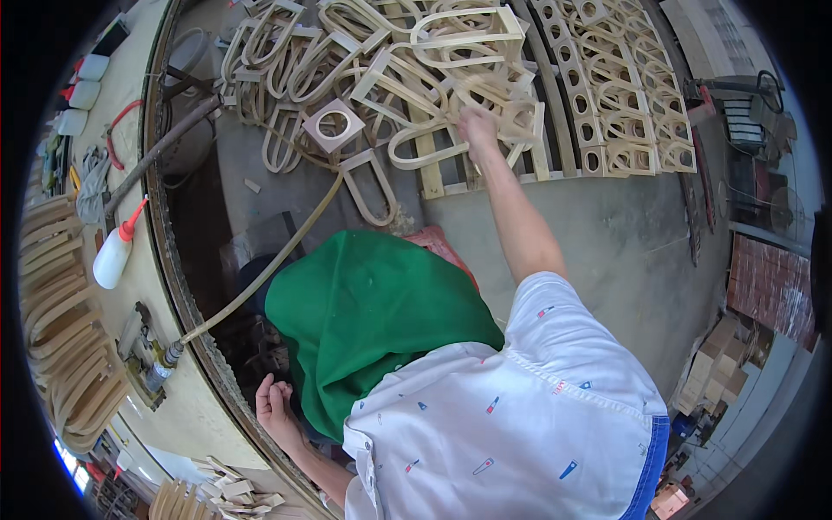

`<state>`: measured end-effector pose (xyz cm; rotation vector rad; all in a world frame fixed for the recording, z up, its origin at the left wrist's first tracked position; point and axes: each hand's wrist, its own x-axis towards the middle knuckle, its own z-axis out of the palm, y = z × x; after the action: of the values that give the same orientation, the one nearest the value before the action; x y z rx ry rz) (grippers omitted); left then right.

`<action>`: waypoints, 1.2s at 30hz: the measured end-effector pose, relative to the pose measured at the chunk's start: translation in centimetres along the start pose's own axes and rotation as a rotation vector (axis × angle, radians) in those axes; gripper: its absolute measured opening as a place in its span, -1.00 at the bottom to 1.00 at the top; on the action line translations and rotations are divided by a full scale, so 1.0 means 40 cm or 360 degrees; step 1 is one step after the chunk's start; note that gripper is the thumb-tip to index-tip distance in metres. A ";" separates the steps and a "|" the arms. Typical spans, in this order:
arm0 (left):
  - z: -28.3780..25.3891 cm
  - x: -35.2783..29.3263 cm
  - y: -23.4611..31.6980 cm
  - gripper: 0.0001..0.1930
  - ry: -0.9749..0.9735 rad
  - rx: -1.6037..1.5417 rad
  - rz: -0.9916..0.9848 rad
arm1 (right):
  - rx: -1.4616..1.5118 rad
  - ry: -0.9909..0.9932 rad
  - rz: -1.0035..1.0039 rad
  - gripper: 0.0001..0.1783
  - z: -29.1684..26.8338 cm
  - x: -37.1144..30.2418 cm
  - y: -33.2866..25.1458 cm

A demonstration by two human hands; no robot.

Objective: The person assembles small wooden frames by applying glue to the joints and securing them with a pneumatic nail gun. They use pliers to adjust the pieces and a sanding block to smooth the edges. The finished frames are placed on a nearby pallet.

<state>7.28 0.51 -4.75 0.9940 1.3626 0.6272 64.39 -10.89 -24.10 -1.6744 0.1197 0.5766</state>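
Head view: one blurry wooden frame (520, 117) is up at the top, just right of the middle, at the edge of a big pile. The right hand (478, 132) is right next to it, with the arm stretched out far. The hand is blurry too, so it is hard to tell if the fingers hold the frame or only touch it. All around is the pile of frames (303, 74), bent like the letter U, lying every which way on top of each other. A square block (354, 127) with a round hole sits among them, and one U-shaped piece (356, 162) lies at the near edge of the pile. To the right, more wood parts stand in neat rows (620, 95).

The left hand (276, 407) is low down, beside the edge of the bench (204, 416). Its fingers are softly curled, and nothing can be seen in them. A green cloth (381, 321) covers the person's lap, under a white shirt (503, 416).

On the bench are a white bottle (111, 260) with a red tip, a metal tool (152, 368) and a tall stack of bent wood strips (65, 321). A long hose (299, 232) runs from the tool up to the pile.
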 end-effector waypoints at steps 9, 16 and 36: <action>-0.019 0.002 -0.008 -0.76 -0.0078 -0.0003 0.0092 | 0.0151 0.0492 0.0552 -0.37 -0.152 -0.139 0.241; -0.017 -0.021 -0.010 -0.74 -0.0053 0.0115 -0.0027 | 0.0919 0.0575 0.0286 -0.51 -0.152 -0.056 0.233; 0.089 0.008 0.057 -0.76 -0.0165 0.0339 -0.0060 | 0.0996 0.0553 -0.0038 -0.83 -0.126 -0.049 0.088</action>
<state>11.18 1.11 -3.22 1.1523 1.3725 0.4017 62.84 -16.86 -26.04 -1.1441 0.4810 0.1887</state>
